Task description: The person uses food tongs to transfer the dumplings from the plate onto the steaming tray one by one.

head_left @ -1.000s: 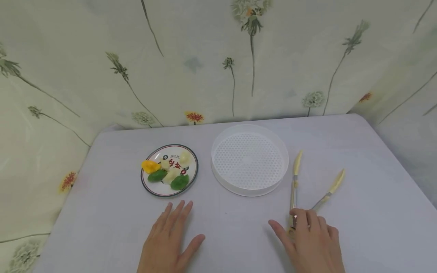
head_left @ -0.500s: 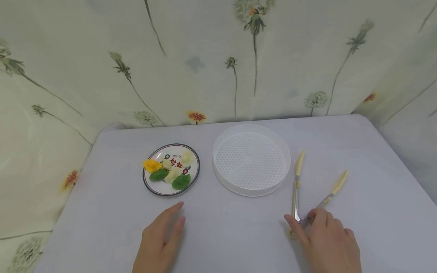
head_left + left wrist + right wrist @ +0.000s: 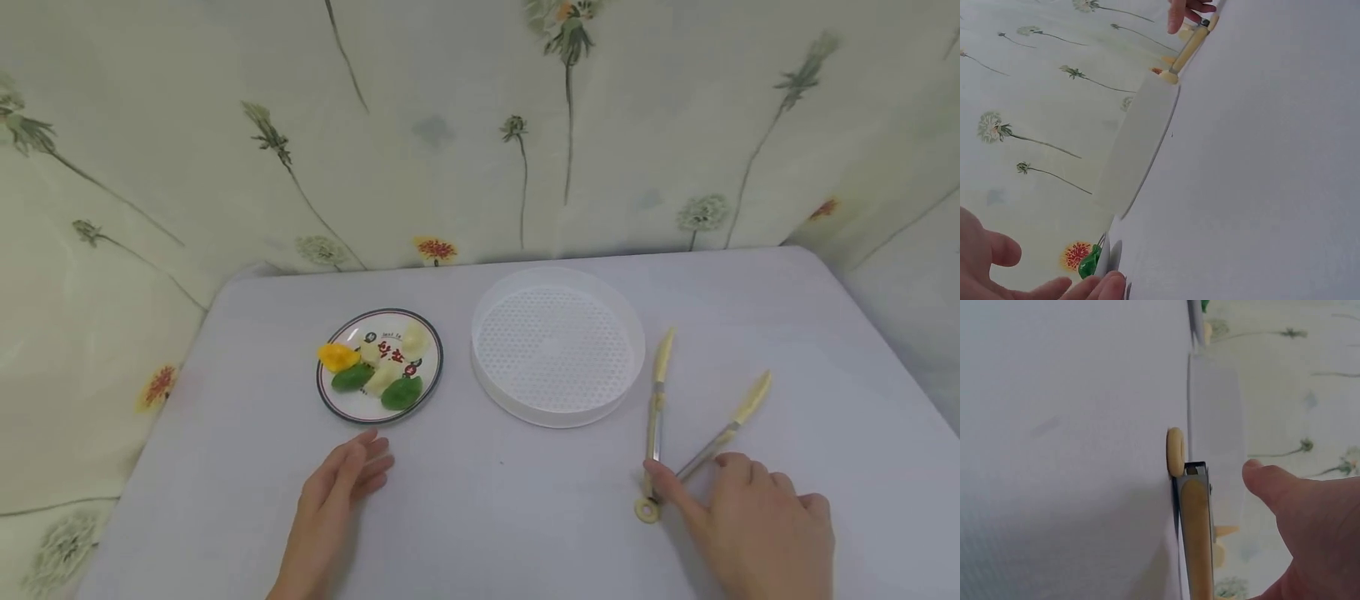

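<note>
tongs [image 3: 678, 425]: on table [image 3: 525, 517], right of white perforated tray [image 3: 557, 346], arms splayed in a V, hinge ring nearest the person
right hand [image 3: 753, 521]: fingers loosely extended, thumb and fingertip touching the arms by the hinge, no grip closed yet
left hand [image 3: 337, 492]: relaxed, resting on table near plate [image 3: 330, 404] of dumplings [image 3: 375, 372], holds nothing
handling: light, stiff metal, springy, likely slippery; best taken mid-arm, above hinge

I count one plate [image 3: 431, 379], six dumplings on it, two green [image 3: 401, 393], one orange [image 3: 337, 357], three pale [image 3: 415, 340], one perforated white tray [image 3: 557, 344], one pair of tongs [image 3: 657, 412], two hands [image 3: 757, 525].
</note>
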`<state>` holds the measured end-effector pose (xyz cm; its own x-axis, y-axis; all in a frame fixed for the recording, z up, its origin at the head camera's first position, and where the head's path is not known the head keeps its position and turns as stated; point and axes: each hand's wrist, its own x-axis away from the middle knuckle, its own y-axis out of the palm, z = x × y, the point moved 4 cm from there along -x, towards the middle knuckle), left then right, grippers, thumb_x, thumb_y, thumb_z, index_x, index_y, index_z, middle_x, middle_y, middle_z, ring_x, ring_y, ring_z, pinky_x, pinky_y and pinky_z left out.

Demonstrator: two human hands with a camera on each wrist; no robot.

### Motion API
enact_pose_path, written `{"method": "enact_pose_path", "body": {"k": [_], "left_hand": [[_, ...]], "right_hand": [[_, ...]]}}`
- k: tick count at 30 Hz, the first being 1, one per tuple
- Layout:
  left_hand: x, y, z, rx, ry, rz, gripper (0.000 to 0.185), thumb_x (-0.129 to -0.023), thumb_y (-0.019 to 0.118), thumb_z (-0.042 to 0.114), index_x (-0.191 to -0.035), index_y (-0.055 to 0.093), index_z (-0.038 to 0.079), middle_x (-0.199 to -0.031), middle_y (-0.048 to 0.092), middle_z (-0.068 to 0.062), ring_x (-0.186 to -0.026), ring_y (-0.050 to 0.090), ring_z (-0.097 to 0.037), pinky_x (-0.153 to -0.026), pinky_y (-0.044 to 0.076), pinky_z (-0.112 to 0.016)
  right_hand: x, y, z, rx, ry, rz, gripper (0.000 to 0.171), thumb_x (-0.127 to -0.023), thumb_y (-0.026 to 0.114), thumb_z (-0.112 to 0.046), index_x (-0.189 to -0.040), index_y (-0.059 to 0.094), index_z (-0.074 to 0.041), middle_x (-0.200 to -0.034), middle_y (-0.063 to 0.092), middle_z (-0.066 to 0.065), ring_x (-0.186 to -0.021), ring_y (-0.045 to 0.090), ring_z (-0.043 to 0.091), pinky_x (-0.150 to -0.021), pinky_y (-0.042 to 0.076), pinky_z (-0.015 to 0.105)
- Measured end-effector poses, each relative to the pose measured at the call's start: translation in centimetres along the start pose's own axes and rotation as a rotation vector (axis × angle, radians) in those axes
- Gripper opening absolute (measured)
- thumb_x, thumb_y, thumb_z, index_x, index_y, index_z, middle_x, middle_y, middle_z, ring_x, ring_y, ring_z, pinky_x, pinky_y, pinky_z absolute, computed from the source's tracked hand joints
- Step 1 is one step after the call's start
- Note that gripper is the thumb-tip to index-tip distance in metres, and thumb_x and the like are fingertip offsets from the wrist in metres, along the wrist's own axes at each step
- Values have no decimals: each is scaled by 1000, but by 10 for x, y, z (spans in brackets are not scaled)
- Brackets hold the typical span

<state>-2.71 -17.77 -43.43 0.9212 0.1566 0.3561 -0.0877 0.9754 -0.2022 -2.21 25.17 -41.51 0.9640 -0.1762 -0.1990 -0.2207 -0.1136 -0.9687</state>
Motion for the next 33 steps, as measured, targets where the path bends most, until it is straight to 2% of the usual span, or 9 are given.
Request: {"method": "enact_pose_path", "body": {"k": [6,8,12,15,18,20,26,29,33], "left_hand": [[-8,-4,-4,234,-170,-54,72,-114,44,55,-168,30,10,-167,48,-15,-142,64,-26,-110,61,-27],[-10,-5,-5,335,-200,-72,74,-114,45,50,-171,23,8,-170,42,-15,-144,62,-27,-113,60,-29],[-12,-8,-6,503,-256,-92,71,-116,44,44,-172,18,10,-173,37,-13,-145,61,-27,-118,57,-33],[-13,-11,-6,559,-279,-97,67,-117,39,43,-172,19,12,-173,37,-12,-144,62,-26,-120,56,-34],[-14,-13,-6,575,-271,-115,63,-118,35,40,-172,19,12,-174,36,-13,-139,65,-22,-120,55,-33],[-14,-14,-6,589,-265,-124,61,-118,33,38,-171,21,10,-173,37,-14,-135,68,-19,-121,55,-33],[-18,-15,-3,611,-269,-130,58,-119,32,35,-169,24,8,-171,39,-17,-130,71,-19,-121,55,-34],[-20,-16,-1,613,-274,-128,57,-119,31,35,-168,24,7,-171,40,-18,-131,71,-20,-121,55,-34],[-22,-16,0,612,-285,-133,57,-119,30,35,-169,23,7,-171,40,-17,-131,72,-20,-121,55,-35]], "right_hand": [[-8,0,8,26,57,-52,100,-85,68,-83,-97,64,16,-70,63,29,-57,54,37,-53,38,50],[-10,-1,9,23,62,-65,101,-86,66,-83,-100,64,17,-71,62,30,-57,55,38,-52,37,50],[-13,0,8,-2,63,-66,101,-88,66,-82,-102,63,18,-69,60,29,-57,55,40,-50,35,49],[-16,1,6,-25,84,-79,109,-88,65,-83,-120,56,21,-75,62,32,-63,58,45,-52,36,52],[-21,4,3,-55,100,-97,118,-87,65,-84,-141,43,19,-86,62,37,-72,61,52,-55,39,56],[-24,6,1,-62,93,-110,122,-87,65,-84,-149,36,17,-95,62,41,-77,61,56,-56,40,59],[-30,11,-4,-48,43,-140,104,-91,62,-82,-140,48,9,-97,58,37,-67,59,48,-47,37,51],[-32,11,-5,-35,21,-154,92,-93,59,-82,-118,52,7,-86,53,31,-58,54,41,-42,34,46],[-30,13,-6,-25,18,-191,83,-95,56,-82,-94,45,0,-76,42,22,-52,45,33,-40,31,41]]}}
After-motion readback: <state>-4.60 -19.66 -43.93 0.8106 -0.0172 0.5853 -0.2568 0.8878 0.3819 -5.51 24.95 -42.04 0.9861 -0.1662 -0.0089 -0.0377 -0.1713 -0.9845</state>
